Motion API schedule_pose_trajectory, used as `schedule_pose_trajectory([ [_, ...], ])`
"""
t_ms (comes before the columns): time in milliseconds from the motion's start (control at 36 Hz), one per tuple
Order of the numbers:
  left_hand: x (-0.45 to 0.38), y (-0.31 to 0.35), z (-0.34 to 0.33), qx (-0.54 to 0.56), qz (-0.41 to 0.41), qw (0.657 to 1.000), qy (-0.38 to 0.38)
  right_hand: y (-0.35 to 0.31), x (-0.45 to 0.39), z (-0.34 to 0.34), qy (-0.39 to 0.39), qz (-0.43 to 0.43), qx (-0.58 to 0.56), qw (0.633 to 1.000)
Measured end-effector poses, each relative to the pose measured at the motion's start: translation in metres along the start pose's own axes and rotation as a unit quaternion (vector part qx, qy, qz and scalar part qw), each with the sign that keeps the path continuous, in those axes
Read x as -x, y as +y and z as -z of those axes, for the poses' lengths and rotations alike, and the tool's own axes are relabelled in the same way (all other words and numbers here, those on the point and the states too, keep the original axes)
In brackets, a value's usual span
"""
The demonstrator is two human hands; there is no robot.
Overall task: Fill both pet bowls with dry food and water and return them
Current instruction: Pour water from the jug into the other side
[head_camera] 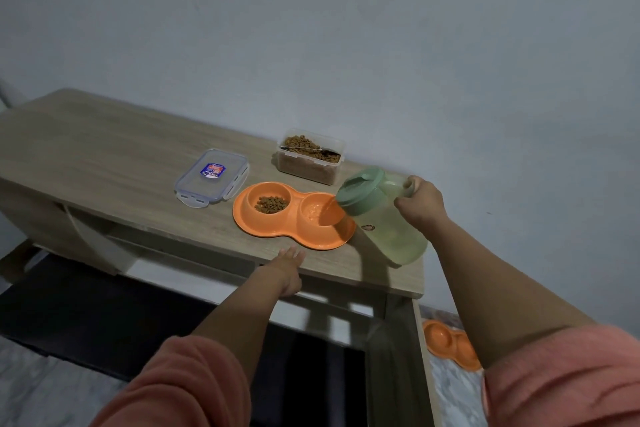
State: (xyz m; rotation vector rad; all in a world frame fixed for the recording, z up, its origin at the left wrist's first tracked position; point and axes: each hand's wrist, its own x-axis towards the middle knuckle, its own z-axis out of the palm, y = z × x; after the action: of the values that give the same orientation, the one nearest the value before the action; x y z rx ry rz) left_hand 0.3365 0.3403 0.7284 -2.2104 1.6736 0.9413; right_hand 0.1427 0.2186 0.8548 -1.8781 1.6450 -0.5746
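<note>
The right hand (420,199) gripped the handle of a pale green jug (377,215), tipped with its lid end over the right well of an orange double pet bowl (273,229) on a wooden table (104,152). Water seemed to lie in that well, though the dim light made it hard to be sure. Kibble (272,203) lay in the left well. The left hand (287,265) rested flat, fingers straight, at the table's near edge. Behind stood an open food tub (310,159) with a spoon (304,149) in it, its lid (211,177) beside it. A second orange bowl (450,345) lay on the floor.
</note>
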Motion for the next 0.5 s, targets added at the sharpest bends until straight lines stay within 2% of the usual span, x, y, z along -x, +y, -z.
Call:
schedule_pose_trajectory([
  [222,0.002,0.001,-0.002,0.014,0.001,1.000,0.010,0.022,0.013,0.002,0.043,-0.052,-0.174,0.982],
  [500,0.008,-0.002,-0.008,0.077,-0.021,0.995,0.053,0.046,0.035,-0.020,0.134,-0.122,-0.336,0.924],
])
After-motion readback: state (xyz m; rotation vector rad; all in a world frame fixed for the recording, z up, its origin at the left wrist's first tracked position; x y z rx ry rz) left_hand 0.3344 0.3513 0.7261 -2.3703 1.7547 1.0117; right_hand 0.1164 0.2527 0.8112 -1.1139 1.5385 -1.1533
